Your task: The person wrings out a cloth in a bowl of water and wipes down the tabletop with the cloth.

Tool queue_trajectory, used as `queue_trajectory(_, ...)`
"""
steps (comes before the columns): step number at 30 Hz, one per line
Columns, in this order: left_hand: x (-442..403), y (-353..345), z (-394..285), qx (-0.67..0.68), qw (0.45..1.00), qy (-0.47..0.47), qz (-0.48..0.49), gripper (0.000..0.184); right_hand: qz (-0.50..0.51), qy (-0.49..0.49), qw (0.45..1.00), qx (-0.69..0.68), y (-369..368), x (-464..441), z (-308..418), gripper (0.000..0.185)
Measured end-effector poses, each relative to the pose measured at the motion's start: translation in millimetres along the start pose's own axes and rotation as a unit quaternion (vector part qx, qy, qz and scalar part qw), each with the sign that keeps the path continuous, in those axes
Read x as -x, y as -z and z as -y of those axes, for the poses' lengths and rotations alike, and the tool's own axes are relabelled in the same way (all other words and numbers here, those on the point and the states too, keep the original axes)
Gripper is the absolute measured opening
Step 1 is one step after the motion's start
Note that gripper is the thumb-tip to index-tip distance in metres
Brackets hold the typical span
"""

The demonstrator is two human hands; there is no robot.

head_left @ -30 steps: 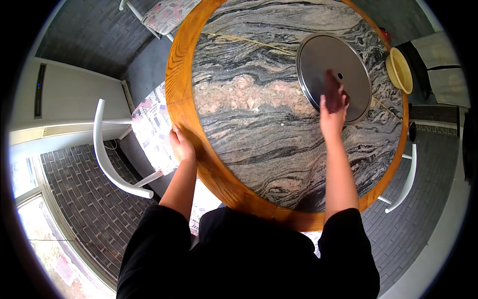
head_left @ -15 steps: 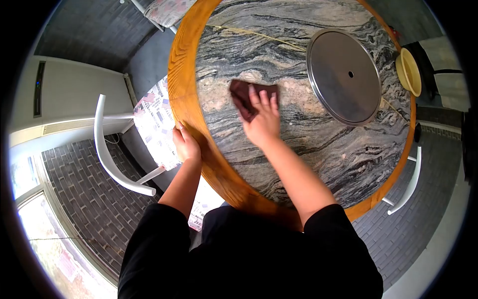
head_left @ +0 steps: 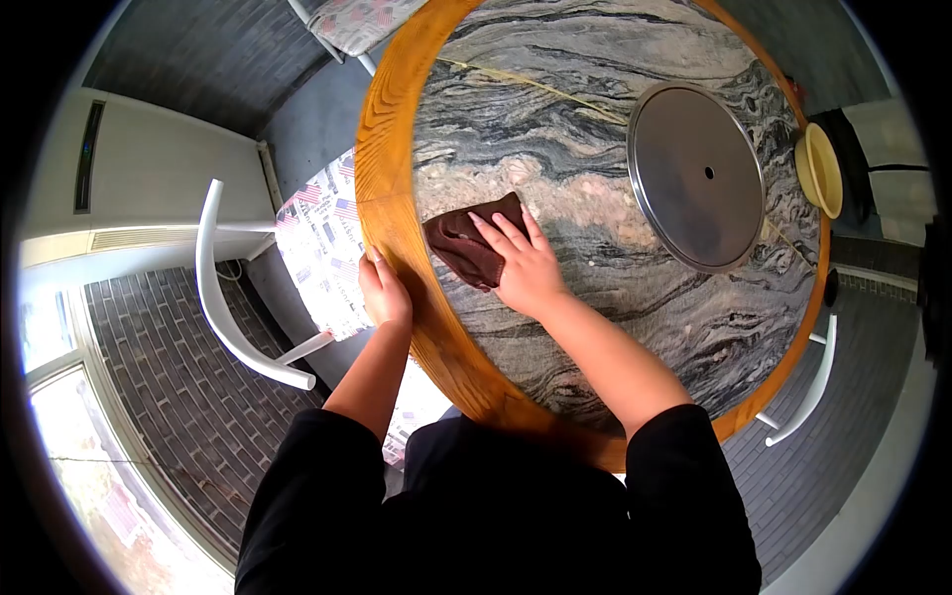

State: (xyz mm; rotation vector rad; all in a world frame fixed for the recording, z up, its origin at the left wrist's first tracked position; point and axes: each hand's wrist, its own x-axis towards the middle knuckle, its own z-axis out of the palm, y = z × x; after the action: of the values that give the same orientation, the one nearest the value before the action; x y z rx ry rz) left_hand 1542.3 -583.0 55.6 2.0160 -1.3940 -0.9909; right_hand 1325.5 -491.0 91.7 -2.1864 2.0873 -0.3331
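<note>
A dark brown cloth (head_left: pixel 466 243) lies crumpled on the grey and pink marbled top of a round table (head_left: pixel 555 357), near its left side. My right hand (head_left: pixel 531 273) holds the cloth against the surface, palm down, with the fingers stretched over its right part. At the table's outer left edge, my left hand (head_left: pixel 385 293) grips the wooden rim (head_left: pixel 436 337); some of its fingers are hidden by the edge. Farther right on the tabletop sits a round metal disc (head_left: pixel 694 198) with a small hole in the middle.
A yellow basin (head_left: pixel 819 171) stands beyond the rim at the right. White-armed chairs surround the table: a patterned seat (head_left: pixel 322 248) at left, another (head_left: pixel 362 22) at upper left, and a white armrest (head_left: pixel 808 392) at right. A thin yellow line (head_left: pixel 535 84) crosses the tabletop.
My right hand has slid the cloth left and toward me, close to the wooden rim, and the cloth is more spread out. My left hand stays at the rim. The view has shifted slightly.
</note>
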Motion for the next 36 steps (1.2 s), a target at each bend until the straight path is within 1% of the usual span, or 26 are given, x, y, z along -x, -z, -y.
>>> queue_trajectory(1,-1,1,0,-0.005,1.0,0.005,0.012,0.06,-0.014,0.005,0.999,0.045,0,0,-4,0.059)
queue_trajectory(3,-3,0,4,-0.001,1.0,-0.004,0.002,0.061,-0.038,-0.01,0.999,-0.021,2,4,-12,0.044)
queue_trajectory(6,-5,-3,11,0.006,1.0,-0.017,0.0,0.061,-0.006,-0.025,0.999,0.02,13,8,-28,0.044)
queue_trajectory(9,-4,-3,12,0.012,1.0,-0.018,0.003,0.061,-0.006,-0.077,0.992,0.099,13,18,-57,0.048)
queue_trajectory(11,-3,-1,9,0.015,1.0,-0.017,0.002,0.061,0.004,-0.13,0.988,0.083,26,27,-79,0.052)
queue_trajectory(12,-1,0,6,0.021,1.0,-0.011,0.008,0.061,0.025,-0.154,0.983,0.096,35,32,-88,0.053)
queue_trajectory(15,-1,0,4,0.024,1.0,-0.004,0.012,0.06,0.001,-0.203,0.971,0.129,40,47,-120,0.058)
queue_trajectory(17,0,-1,3,0.022,1.0,-0.002,0.006,0.059,-0.001,-0.254,0.959,0.127,51,50,-127,0.059)
queue_trajectory(19,3,0,-4,-0.001,1.0,-0.003,-0.008,0.058,-0.005,-0.256,0.959,0.118,39,51,-133,0.058)
queue_trajectory(21,5,2,-6,-0.014,1.0,0.013,0.003,0.057,-0.101,-0.263,0.955,0.091,21,42,-133,0.056)
queue_trajectory(23,5,1,-6,-0.02,1.0,0.01,-0.004,0.058,-0.102,-0.277,0.952,0.078,4,28,-134,0.058)
queue_trajectory(25,3,0,-3,-0.021,1.0,0.012,-0.003,0.058,-0.091,-0.322,0.938,0.085,-2,6,-121,0.062)
queue_trajectory(26,3,0,-2,-0.023,1.0,0.014,-0.001,0.058,-0.024,-0.347,0.932,0.102,-1,-5,-117,0.067)
queue_trajectory(27,2,1,-1,-0.023,1.0,0.013,0.0,0.058,-0.025,-0.348,0.932,0.102,-3,-13,-113,0.067)
queue_trajectory(29,2,0,1,-0.022,1.0,0.007,0.001,0.058,-0.068,-0.344,0.935,0.053,-5,-30,-107,0.065)
queue_trajectory(30,2,-1,2,-0.02,1.0,0.004,0.002,0.058,-0.016,-0.36,0.928,0.089,-7,-40,-105,0.064)
queue_trajectory(31,2,-2,4,-0.019,1.0,0.003,-0.002,0.058,-0.003,-0.351,0.935,0.059,-1,-50,-99,0.066)
queue_trajectory(33,3,-3,5,-0.015,1.0,-0.001,-0.005,0.058,0.005,-0.322,0.945,0.062,-11,-73,-91,0.072)
queue_trajectory(35,6,-4,1,-0.018,0.999,-0.006,-0.031,0.057,0.074,-0.292,0.949,0.094,3,-100,-65,0.071)
queue_trajectory(36,7,1,-7,-0.001,1.0,0.011,-0.001,0.055,0.026,-0.286,0.956,0.054,-11,-109,-56,0.075)
